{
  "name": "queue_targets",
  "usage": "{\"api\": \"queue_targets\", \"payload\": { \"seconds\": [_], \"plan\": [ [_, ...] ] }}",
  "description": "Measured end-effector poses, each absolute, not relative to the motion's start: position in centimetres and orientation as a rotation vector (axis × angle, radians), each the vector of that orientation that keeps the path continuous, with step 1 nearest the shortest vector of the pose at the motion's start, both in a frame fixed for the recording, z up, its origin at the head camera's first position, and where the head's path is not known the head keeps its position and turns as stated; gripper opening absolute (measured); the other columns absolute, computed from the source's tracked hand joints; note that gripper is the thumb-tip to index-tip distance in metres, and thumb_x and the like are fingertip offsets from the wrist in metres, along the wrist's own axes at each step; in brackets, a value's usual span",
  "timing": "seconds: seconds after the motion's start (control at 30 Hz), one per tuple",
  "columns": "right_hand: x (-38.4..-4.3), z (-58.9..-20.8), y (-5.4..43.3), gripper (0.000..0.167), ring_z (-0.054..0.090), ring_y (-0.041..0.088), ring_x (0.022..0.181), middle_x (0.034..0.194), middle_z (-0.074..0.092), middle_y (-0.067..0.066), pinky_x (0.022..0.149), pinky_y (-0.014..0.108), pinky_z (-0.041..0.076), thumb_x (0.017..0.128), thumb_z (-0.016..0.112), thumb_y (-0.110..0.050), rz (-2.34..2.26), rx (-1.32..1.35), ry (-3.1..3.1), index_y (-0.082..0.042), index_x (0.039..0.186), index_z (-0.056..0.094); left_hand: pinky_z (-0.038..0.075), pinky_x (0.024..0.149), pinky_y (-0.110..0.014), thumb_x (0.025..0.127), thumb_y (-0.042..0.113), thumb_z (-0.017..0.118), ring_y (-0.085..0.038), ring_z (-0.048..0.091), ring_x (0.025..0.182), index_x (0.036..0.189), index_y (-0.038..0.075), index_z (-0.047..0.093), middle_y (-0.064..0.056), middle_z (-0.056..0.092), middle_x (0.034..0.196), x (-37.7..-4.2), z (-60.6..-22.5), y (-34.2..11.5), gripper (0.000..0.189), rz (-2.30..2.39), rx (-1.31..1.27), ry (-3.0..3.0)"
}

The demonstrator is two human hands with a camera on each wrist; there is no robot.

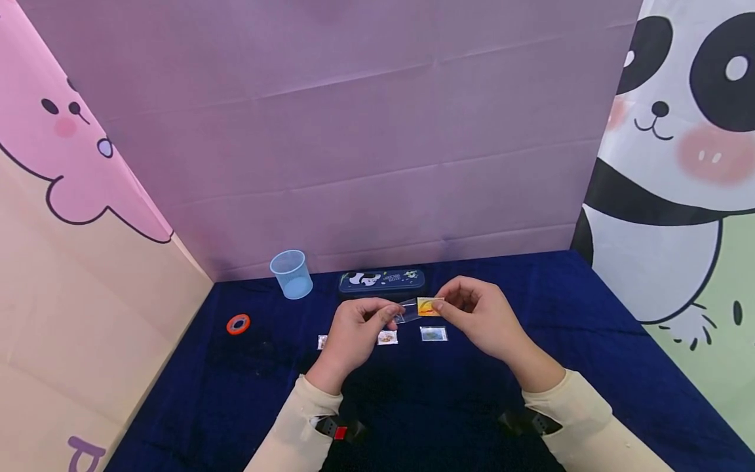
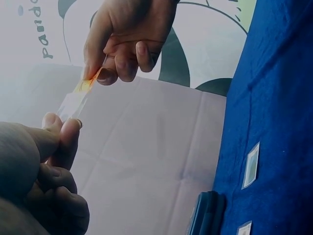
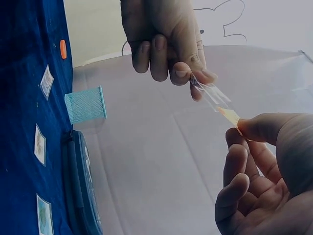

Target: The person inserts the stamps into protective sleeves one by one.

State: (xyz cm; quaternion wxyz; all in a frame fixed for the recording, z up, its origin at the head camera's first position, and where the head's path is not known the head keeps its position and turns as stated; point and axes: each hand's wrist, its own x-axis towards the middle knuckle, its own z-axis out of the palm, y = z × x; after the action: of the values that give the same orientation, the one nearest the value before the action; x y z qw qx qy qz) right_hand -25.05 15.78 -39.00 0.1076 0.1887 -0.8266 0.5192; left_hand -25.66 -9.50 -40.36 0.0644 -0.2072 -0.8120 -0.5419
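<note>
My left hand point(image 1: 356, 330) pinches a small clear plastic sleeve point(image 1: 407, 311) between thumb and forefinger. Facing it, my right hand point(image 1: 480, 316) pinches a small yellow-orange card point(image 1: 428, 307) by its far edge. The card's near end meets the sleeve's mouth in the right wrist view, where the yellow card point(image 3: 229, 116) lines up with the sleeve point(image 3: 211, 94). Both are held up above the table. Below the hands lie small picture cards: one with a blue-green picture point(image 1: 433, 334), another point(image 1: 387, 337) beside my left hand, and a third point(image 1: 322, 341) partly hidden behind that wrist.
A dark blue panda pencil case point(image 1: 382, 282) lies at the back of the blue-covered table point(image 1: 590, 341). A light blue mesh cup point(image 1: 291, 274) stands left of it. An orange tape roll point(image 1: 238, 324) is at the left. Printed cloth walls enclose three sides.
</note>
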Motion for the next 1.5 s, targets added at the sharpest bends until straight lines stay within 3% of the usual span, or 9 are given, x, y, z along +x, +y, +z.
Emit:
{"api": "queue_targets", "payload": {
  "seconds": [0.4, 0.6, 0.73, 1.0, 1.23, 1.37, 1.5],
  "plan": [
    [-25.01, -39.02, 15.95, 0.007, 0.058, 0.025, 0.07, 0.085, 0.069, 0.001, 0.06, 0.03, 0.049, 0.1, 0.075, -0.024, 1.521, 0.56, -2.471, -0.017, 0.102, 0.073, 0.035, 0.051, -0.025, 0.105, 0.028, 0.065, -0.014, 0.047, 0.06, 0.104, 0.02, 0.083, 0.006, 0.071, 0.079, -25.61, -40.5, -9.25, 0.019, -1.637, -0.621, -2.445],
    [-25.0, -39.04, 16.08, 0.006, 0.058, 0.024, 0.069, 0.085, 0.068, 0.003, 0.059, 0.03, 0.048, 0.1, 0.074, -0.022, 1.526, 0.573, -2.499, -0.016, 0.101, 0.072, 0.045, 0.06, -0.026, 0.106, 0.025, 0.065, -0.013, 0.062, 0.072, 0.105, 0.017, 0.082, 0.006, 0.072, 0.082, -25.63, -40.61, -8.88, 0.019, -1.632, -0.667, -2.437],
    [-24.92, -39.11, 16.12, 0.006, 0.058, 0.024, 0.068, 0.086, 0.068, 0.004, 0.059, 0.031, 0.049, 0.1, 0.074, -0.022, 1.547, 0.599, -2.514, -0.016, 0.101, 0.073, 0.049, 0.064, -0.027, 0.105, 0.024, 0.066, -0.013, 0.063, 0.074, 0.105, 0.018, 0.082, 0.008, 0.072, 0.081, -25.49, -40.62, -8.78, 0.017, -1.602, -0.677, -2.464],
    [-24.91, -39.16, 16.09, 0.007, 0.058, 0.025, 0.07, 0.085, 0.066, 0.004, 0.059, 0.031, 0.049, 0.101, 0.074, -0.025, 1.553, 0.626, -2.512, -0.018, 0.101, 0.073, 0.048, 0.06, -0.028, 0.105, 0.029, 0.067, -0.015, 0.059, 0.069, 0.106, 0.021, 0.08, 0.009, 0.071, 0.082, -25.36, -40.54, -8.75, 0.015, -1.574, -0.672, -2.477],
    [-24.83, -39.16, 15.74, 0.007, 0.058, 0.025, 0.069, 0.086, 0.066, 0.004, 0.059, 0.031, 0.049, 0.101, 0.074, -0.024, 1.569, 0.616, -2.512, -0.017, 0.101, 0.073, 0.045, 0.057, -0.027, 0.108, 0.024, 0.062, -0.017, 0.058, 0.069, 0.122, 0.02, 0.071, 0.008, 0.072, 0.091, -25.21, -40.42, -8.83, 0.018, -1.606, -0.693, -2.47],
    [-24.84, -39.17, 15.57, 0.007, 0.058, 0.024, 0.069, 0.086, 0.067, 0.003, 0.059, 0.03, 0.049, 0.101, 0.074, -0.024, 1.555, 0.605, -2.506, -0.017, 0.101, 0.073, 0.045, 0.054, -0.028, 0.107, 0.025, 0.063, -0.018, 0.057, 0.063, 0.115, 0.019, 0.066, 0.009, 0.075, 0.092, -25.2, -40.35, -9.0, 0.01, -1.652, -0.67, -2.452],
    [-24.83, -39.22, 15.54, 0.006, 0.058, 0.024, 0.068, 0.084, 0.067, 0.002, 0.059, 0.03, 0.048, 0.1, 0.074, -0.023, 1.553, 0.609, -2.489, -0.017, 0.1, 0.073, 0.044, 0.05, -0.028, 0.106, 0.026, 0.066, -0.018, 0.052, 0.057, 0.107, 0.019, 0.069, 0.003, 0.068, 0.093, -25.16, -40.23, -9.11, 0.008, -1.688, -0.641, -2.413]
  ]
}}
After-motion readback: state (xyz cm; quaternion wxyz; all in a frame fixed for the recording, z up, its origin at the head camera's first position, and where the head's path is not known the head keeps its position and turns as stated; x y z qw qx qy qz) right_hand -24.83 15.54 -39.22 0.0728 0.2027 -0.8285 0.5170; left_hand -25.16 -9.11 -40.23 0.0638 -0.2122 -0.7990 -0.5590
